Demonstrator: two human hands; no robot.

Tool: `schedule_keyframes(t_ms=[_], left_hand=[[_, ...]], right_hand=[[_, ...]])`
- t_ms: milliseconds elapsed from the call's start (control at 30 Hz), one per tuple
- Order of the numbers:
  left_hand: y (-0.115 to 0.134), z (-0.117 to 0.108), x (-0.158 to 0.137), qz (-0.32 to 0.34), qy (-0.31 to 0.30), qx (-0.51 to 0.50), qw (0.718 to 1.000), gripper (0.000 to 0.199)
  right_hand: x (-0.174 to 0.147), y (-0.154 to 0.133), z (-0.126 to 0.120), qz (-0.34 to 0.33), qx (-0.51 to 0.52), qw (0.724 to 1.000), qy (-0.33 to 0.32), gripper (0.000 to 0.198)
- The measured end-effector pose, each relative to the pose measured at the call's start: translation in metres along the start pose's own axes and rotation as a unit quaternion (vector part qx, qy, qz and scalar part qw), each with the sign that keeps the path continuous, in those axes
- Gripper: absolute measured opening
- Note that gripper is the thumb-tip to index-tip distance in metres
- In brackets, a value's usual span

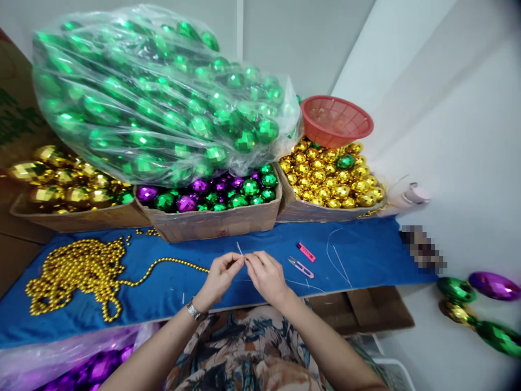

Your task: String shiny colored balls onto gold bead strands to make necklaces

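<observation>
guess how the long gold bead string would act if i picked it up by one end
The gold bead string would probably hang floppy, since it lies in loose curves and loops. Lifting one end might drag or snag the rest, because its strands overlap in a heap. Its shiny, rounded surface suggests it could be slippery.

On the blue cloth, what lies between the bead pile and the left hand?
In the head view, a strand of gold beads curves over the cloth from the pile to the left hand.
</observation>
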State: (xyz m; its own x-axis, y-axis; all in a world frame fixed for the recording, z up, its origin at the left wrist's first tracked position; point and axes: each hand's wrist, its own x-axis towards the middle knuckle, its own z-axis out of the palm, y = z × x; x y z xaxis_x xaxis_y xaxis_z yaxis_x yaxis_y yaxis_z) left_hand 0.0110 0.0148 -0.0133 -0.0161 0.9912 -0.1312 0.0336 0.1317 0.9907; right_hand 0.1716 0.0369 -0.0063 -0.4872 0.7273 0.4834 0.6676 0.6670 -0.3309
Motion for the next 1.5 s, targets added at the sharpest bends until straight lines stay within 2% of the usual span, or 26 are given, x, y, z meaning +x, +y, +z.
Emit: schedule_keyframes(t_ms=[167, 300, 433, 500, 533, 567, 600, 633, 667, 700, 733, 800, 933, 967, 1000, 1033, 1067, 1133, 1167, 1233, 1267, 1300, 1367, 1433, 1500], left_hand=[[-0.001, -0.004, 0.000, 0.084, -0.027, 0.106, 0.990, 0.024], [0.000, -0.003, -0.001, 0.176, -0.011, 0.232, 0.957, 0.020], [0.002, 0.001, -0.003, 0.204, 0.012, 0.295, 0.934, 0.020], [0.004, 0.002, -0.002, 0.182, 0.020, 0.276, 0.944, 0.020], [0.004, 0.002, -0.001, 0.160, 0.019, 0.247, 0.956, 0.020], [0.004, 0.002, 0.001, 0.134, 0.016, 0.211, 0.968, 0.022], [0.003, 0.001, 0.002, 0.107, 0.012, 0.175, 0.979, 0.023], [0.002, 0.001, 0.003, 0.085, 0.007, 0.145, 0.986, 0.025], [0.001, 0.001, 0.004, 0.068, 0.003, 0.127, 0.989, 0.027], [0.000, 0.000, 0.004, 0.060, 0.002, 0.123, 0.991, 0.028], [-0.002, 0.000, 0.005, 0.058, 0.001, 0.128, 0.990, 0.028], [-0.004, 0.001, 0.005, 0.062, 0.001, 0.141, 0.988, 0.028], [-0.005, -0.003, 0.006, 0.087, -0.004, 0.157, 0.984, 0.026], [-0.005, -0.007, 0.007, 0.101, -0.009, 0.175, 0.979, 0.025], [-0.006, -0.011, 0.008, 0.115, -0.014, 0.200, 0.973, 0.024], [-0.008, -0.017, 0.009, 0.127, -0.021, 0.226, 0.965, 0.023], [-0.010, -0.023, 0.010, 0.133, -0.030, 0.247, 0.959, 0.022], [-0.014, -0.034, 0.012, 0.124, -0.049, 0.265, 0.955, 0.023], [-0.016, -0.038, 0.014, 0.114, -0.056, 0.264, 0.956, 0.023], [-0.018, -0.042, 0.016, 0.101, -0.070, 0.252, 0.960, 0.024], [-0.018, -0.042, 0.017, 0.100, -0.078, 0.247, 0.961, 0.025], [-0.016, -0.041, 0.017, 0.101, -0.087, 0.243, 0.961, 0.027], [-0.010, -0.039, 0.016, 0.105, -0.101, 0.239, 0.960, 0.028], [-0.005, -0.038, 0.013, 0.107, -0.102, 0.253, 0.956, 0.028], [-0.003, -0.042, 0.010, 0.108, -0.095, 0.284, 0.948, 0.026]], right_hand=[[0.003, 0.001, 0.000, 0.015, -0.021, 0.999, -0.041, 0.020], [0.007, 0.000, -0.004, 0.003, -0.067, 0.995, -0.073, 0.015], [0.007, -0.004, -0.002, -0.005, -0.106, 0.992, -0.074, 0.014], [0.007, -0.004, 0.001, 0.040, -0.018, 0.997, -0.056, 0.015], [0.007, -0.004, 0.003, 0.095, 0.091, 0.991, -0.039, 0.014], [0.009, -0.003, 0.005, 0.166, 0.229, 0.959, -0.016, 0.013], [0.010, -0.001, 0.006, 0.238, 0.367, 0.899, 0.010, 0.011], [0.013, 0.002, 0.008, 0.299, 0.478, 0.825, 0.033, 0.012], [0.016, 0.004, 0.009, 0.342, 0.553, 0.758, 0.051, 0.014], [0.018, 0.006, 0.009, 0.368, 0.596, 0.711, 0.062, 0.016], [0.021, 0.008, 0.008, 0.380, 0.613, 0.690, 0.066, 0.019], [0.026, 0.010, 0.004, 0.390, 0.631, 0.668, 0.062, 0.022], [0.033, 0.002, -0.011, 0.406, 0.708, 0.576, 0.051, 0.026], [0.034, 0.000, -0.015, 0.394, 0.721, 0.566, 0.065, 0.025], [0.035, -0.002, -0.020, 0.372, 0.724, 0.574, 0.089, 0.023], [0.035, -0.004, -0.024, 0.343, 0.713, 0.600, 0.121, 0.021], [0.035, -0.005, -0.027, 0.310, 0.687, 0.640, 0.152, 0.019], [0.033, -0.006, -0.030, 0.249, 0.588, 0.750, 0.172, 0.016], [0.032, -0.006, -0.029, 0.213, 0.518, 0.815, 0.152, 0.015], [0.028, -0.005, -0.022, 0.117, 0.353, 0.926, 0.065, 0.014], [0.026, -0.004, -0.016, 0.063, 0.269, 0.961, 0.012, 0.016], [0.024, -0.003, -0.009, 0.014, 0.194, 0.980, -0.030, 0.020], [0.020, 0.000, 0.004, -0.051, 0.076, 0.993, -0.075, 0.029], [0.018, 0.004, 0.011, -0.078, 0.001, 0.994, -0.077, 0.030], [0.019, 0.011, 0.009, -0.099, -0.046, 0.992, -0.066, 0.018]])
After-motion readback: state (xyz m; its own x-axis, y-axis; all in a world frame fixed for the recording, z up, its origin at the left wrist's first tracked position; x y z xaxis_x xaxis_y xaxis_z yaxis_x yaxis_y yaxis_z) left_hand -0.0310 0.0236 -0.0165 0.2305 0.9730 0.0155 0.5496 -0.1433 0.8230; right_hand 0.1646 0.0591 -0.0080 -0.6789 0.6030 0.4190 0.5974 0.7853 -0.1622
